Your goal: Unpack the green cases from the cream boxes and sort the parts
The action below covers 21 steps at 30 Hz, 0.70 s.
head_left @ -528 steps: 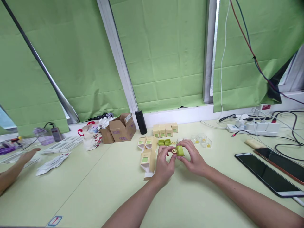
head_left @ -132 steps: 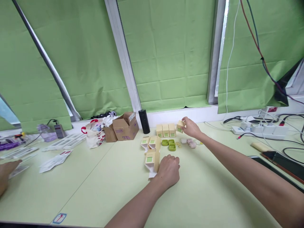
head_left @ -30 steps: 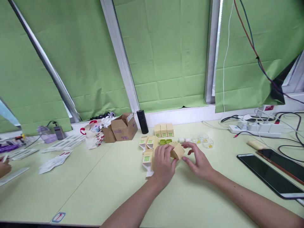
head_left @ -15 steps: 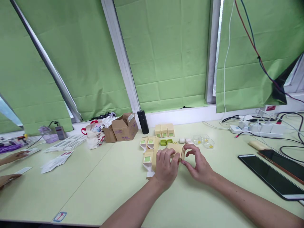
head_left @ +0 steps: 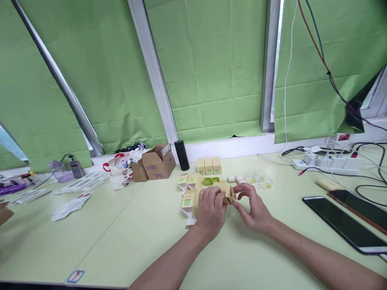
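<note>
A small tan cardboard box (head_left: pixel 229 195) is between my two hands above the table, its end flaps standing apart on the right side. My left hand (head_left: pixel 211 207) is wrapped around the box's body. With thumb and fingertips, my right hand (head_left: pixel 253 207) grips the flaps at its end. Left of my hands lie several flattened or part-folded boxes (head_left: pixel 188 202) with green windows. Beyond them stand three formed boxes (head_left: pixel 208 166). Two green square trays (head_left: pixel 211 181), small white pieces (head_left: pixel 235 179) and clear containers with yellow bits (head_left: pixel 259 179) sit just behind the held box.
A black cylinder (head_left: pixel 182 155) and an open brown carton (head_left: pixel 159 162) stand at the back, beside a white cloth bag (head_left: pixel 120 174). Phones (head_left: pixel 346 224) and a power strip with cables (head_left: pixel 328 166) occupy the right. A co-worker's hand (head_left: pixel 4 212) shows at the left edge.
The flaps at the right end of the held box have opened outward, and the box has turned slightly. The co-worker's hands have drawn back toward the left edge.
</note>
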{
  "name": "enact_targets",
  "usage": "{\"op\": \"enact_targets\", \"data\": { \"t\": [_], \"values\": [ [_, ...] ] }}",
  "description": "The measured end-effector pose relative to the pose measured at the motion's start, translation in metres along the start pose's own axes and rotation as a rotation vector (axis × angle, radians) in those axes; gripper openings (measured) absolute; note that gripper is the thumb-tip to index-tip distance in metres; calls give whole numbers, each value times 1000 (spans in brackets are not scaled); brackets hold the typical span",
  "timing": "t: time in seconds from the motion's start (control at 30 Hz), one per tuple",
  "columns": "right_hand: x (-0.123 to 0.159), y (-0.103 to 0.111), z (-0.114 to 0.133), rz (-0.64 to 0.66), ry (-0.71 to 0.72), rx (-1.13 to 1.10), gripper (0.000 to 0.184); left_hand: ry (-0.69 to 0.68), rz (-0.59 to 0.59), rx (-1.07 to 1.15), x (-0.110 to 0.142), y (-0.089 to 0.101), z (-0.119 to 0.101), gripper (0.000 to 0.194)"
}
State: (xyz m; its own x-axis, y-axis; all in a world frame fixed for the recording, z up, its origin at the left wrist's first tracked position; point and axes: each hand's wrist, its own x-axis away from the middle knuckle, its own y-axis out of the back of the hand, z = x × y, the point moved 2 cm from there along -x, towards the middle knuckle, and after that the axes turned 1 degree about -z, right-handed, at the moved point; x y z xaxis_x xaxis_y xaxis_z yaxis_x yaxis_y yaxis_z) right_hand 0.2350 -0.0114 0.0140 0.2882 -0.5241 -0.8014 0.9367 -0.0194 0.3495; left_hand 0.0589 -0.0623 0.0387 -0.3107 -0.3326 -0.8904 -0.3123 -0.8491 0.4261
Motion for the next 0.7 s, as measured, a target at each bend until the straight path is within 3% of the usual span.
{"op": "enact_targets", "data": {
  "t": [0.33,0.5,0.7],
  "values": [
    [-1,4,-4,25,-108,-72,33,176,168,204,6,-6,6,54],
    [-3,6,-6,-4,-183,-90,30,234,214,271,9,-8,7,55],
    [-11,8,-3,-121,-11,-36,30,282,259,309,8,-7,7,44]
  ]
}}
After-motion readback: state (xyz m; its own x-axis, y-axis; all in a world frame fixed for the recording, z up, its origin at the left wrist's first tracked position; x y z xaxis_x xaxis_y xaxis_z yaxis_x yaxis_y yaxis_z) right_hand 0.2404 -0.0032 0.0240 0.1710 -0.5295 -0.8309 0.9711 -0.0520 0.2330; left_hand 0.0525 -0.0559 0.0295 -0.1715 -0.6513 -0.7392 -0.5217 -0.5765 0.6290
